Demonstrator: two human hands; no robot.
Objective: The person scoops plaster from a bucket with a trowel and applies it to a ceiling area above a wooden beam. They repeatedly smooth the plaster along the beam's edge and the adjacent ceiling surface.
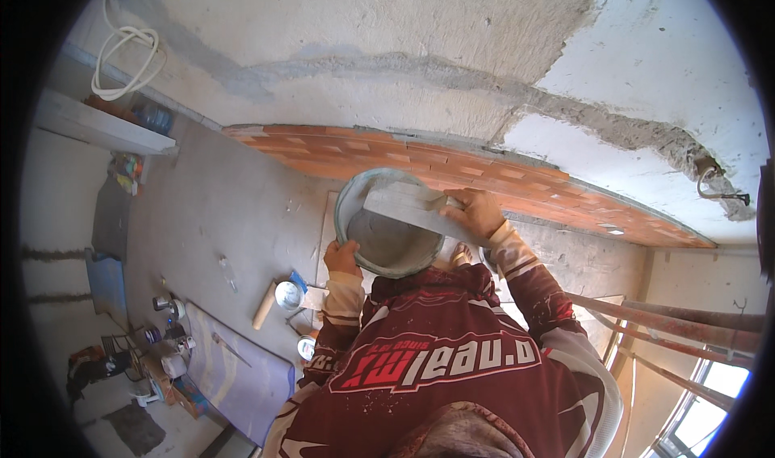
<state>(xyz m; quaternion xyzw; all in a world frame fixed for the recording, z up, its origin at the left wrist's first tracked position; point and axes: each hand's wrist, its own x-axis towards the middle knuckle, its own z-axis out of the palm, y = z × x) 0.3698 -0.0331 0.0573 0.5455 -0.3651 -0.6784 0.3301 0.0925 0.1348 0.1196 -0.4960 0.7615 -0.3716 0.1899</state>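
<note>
A round grey-green bucket (345,202) is held in front of my chest, with grey mortar (387,236) in its bottom. My left hand (342,258) grips its near left rim, fingers closed over the edge. In my right hand (475,213) is a plastering trowel (402,204), its fingers wrapped round the handle. The trowel's long flat blade lies across the upper right of the bucket opening, running from inside it out under my right wrist. The mortar beneath the blade is hidden.
Ahead rises a rough plastered wall (452,22) with a grey filled groove, above exposed orange brick (379,147). A white cable coil (127,62) hangs at far left; reddish poles (686,321) slant on the right. Below stand a white bucket (289,295) and a purple-grey board (238,369).
</note>
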